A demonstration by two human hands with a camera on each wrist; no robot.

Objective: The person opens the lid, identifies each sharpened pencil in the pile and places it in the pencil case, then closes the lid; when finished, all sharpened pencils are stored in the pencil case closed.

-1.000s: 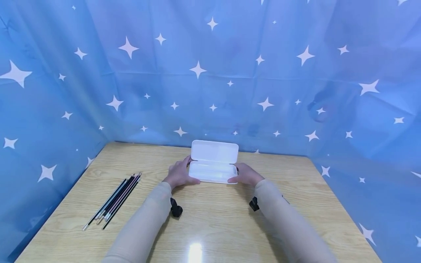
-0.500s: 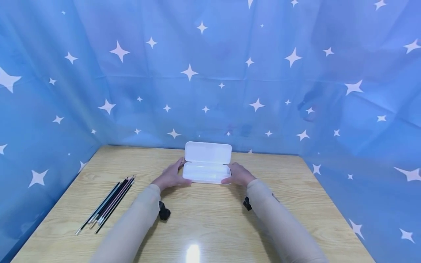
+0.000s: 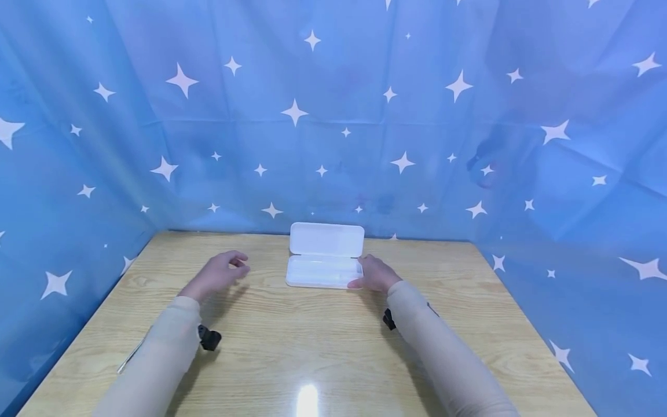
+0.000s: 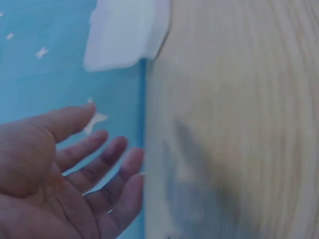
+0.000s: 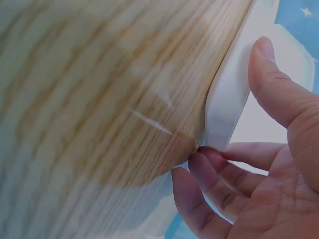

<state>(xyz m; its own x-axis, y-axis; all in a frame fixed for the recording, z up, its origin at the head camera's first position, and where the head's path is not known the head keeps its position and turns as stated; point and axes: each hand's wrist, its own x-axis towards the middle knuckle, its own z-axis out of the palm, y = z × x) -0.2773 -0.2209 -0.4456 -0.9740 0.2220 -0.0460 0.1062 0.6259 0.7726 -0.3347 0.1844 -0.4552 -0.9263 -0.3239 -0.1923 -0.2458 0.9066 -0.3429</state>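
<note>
A white pencil case (image 3: 316, 278) stands at the back of the table, its lid (image 3: 326, 239) raised against the blue cloth. My right hand (image 3: 376, 274) grips its right end, with the thumb (image 5: 269, 74) over the front edge and the fingers at the end wall. To the left of the case, my left hand (image 3: 219, 272) is apart from it, fingers loosely bent and nothing in them. In the left wrist view the case (image 4: 127, 32) shows beyond that hand. A pencil (image 3: 125, 364) pokes out beside the left sleeve, which hides the others.
The wooden table (image 3: 312, 341) ends at the back against a blue curtain (image 3: 234, 145) with white stars. A black wrist camera (image 3: 209, 337) sits under the left wrist, another (image 3: 389, 319) under the right.
My left hand has let go of the case's left end and moved left, its forearm now covering most of the pencils. The right hand stays at the right end.
</note>
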